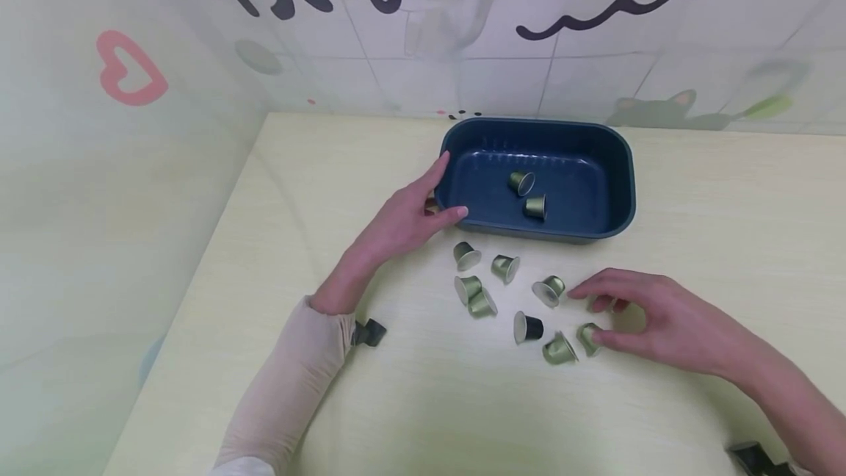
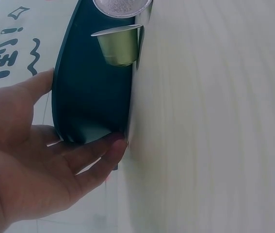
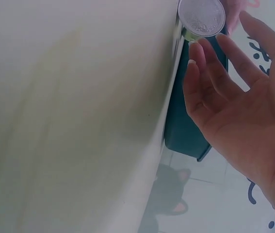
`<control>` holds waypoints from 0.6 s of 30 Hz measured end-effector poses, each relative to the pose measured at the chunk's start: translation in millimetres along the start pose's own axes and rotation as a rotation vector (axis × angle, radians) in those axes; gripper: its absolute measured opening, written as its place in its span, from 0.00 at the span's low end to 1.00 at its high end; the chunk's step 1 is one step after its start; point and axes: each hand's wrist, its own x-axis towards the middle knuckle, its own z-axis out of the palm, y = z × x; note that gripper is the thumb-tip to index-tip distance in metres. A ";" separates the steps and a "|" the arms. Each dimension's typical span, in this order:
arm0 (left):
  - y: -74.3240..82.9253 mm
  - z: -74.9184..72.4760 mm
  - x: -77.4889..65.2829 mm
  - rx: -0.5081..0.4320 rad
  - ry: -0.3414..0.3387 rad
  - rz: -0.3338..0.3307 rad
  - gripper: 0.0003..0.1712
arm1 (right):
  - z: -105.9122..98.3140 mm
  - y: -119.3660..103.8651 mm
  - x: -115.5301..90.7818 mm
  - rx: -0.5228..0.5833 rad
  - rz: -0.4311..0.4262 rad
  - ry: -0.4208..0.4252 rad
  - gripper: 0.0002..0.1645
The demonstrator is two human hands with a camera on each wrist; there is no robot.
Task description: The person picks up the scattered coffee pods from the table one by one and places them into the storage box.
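While left hand (image 1: 405, 220) on tray (image 1: 575, 200) (blue), right hand (image 1: 664, 318) by capsules (image 1: 584, 340).

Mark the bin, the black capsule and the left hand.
Bin (image 1: 578, 200): head view, on its bare floor, right of the capsules inside.
Black capsule (image 1: 535, 327): head view, on its dark body.
Left hand (image 1: 405, 219): head view, on its back.
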 end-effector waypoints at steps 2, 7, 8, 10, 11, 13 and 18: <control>0.2 -0.1 -0.1 0.000 0.002 -0.001 0.50 | -0.1 0.6 -0.2 -0.008 0.003 -0.011 0.28; 0.4 -0.2 -0.5 -0.004 0.002 -0.004 0.50 | 0.3 2.3 -1.5 -0.023 0.012 -0.034 0.29; 0.5 -0.3 -0.6 -0.005 0.003 -0.005 0.50 | 0.5 2.3 -1.7 -0.024 0.013 -0.037 0.29; 0.6 -0.5 -0.9 -0.005 0.002 -0.008 0.50 | 1.1 2.5 -2.0 -0.022 0.007 -0.042 0.30; 0.6 -0.5 -1.0 -0.005 0.002 -0.010 0.50 | 1.6 2.5 -2.0 -0.020 0.002 -0.046 0.30; 0.6 -0.6 -1.3 -0.004 -0.001 -0.013 0.50 | 2.2 3.0 -2.3 -0.022 -0.011 -0.052 0.31; 0.9 -0.5 -0.8 -0.003 0.000 -0.013 0.50 | 2.6 5.3 -3.3 -0.029 -0.034 -0.071 0.32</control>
